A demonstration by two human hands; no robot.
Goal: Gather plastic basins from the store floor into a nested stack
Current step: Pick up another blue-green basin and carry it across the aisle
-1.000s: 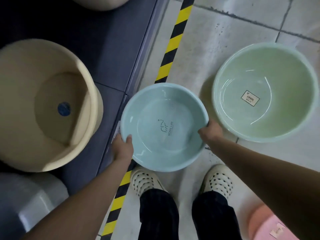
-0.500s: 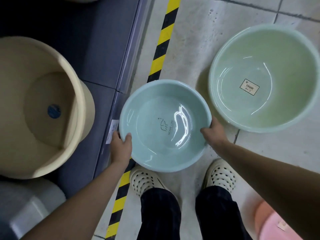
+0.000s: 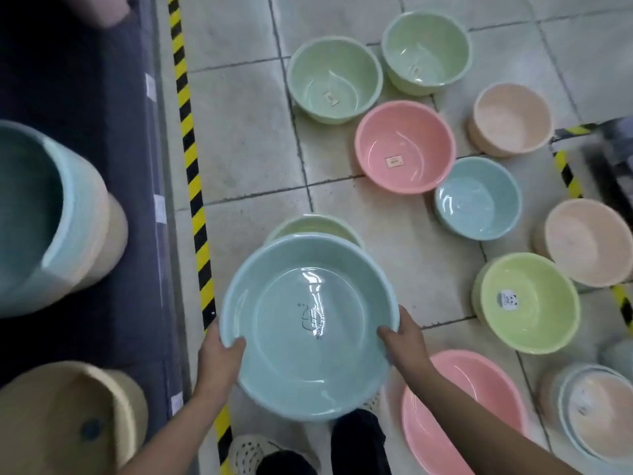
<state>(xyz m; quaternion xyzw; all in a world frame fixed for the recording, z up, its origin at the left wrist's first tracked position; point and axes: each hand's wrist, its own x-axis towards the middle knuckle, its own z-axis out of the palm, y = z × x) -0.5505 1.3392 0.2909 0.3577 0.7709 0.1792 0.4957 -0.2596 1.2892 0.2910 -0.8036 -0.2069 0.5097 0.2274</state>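
Observation:
I hold a pale blue basin [image 3: 308, 323] level above the floor, in front of my legs. My left hand [image 3: 219, 354] grips its left rim and my right hand [image 3: 402, 341] grips its right rim. Just beyond it a green basin [image 3: 315, 226] sits on the tiles, mostly hidden by the blue one. Several more basins lie scattered on the floor to the right: two green ones [image 3: 334, 80], pink [image 3: 404, 147], small blue [image 3: 478, 198], peach [image 3: 510, 120], lime [image 3: 527, 303] and a pink one [image 3: 455, 416] under my right forearm.
A yellow-and-black hazard stripe [image 3: 191, 173] runs along a dark platform [image 3: 85, 114] on the left, which carries a tall blue tub [image 3: 44, 217] and a beige tub [image 3: 68, 416]. A peach basin [image 3: 589, 241] and a nested stack [image 3: 596, 413] sit at the right edge.
The view has lifted from my feet to the floor ahead, bringing many more basins into sight. The blue basin stays in both hands and now hangs in front of the green one.

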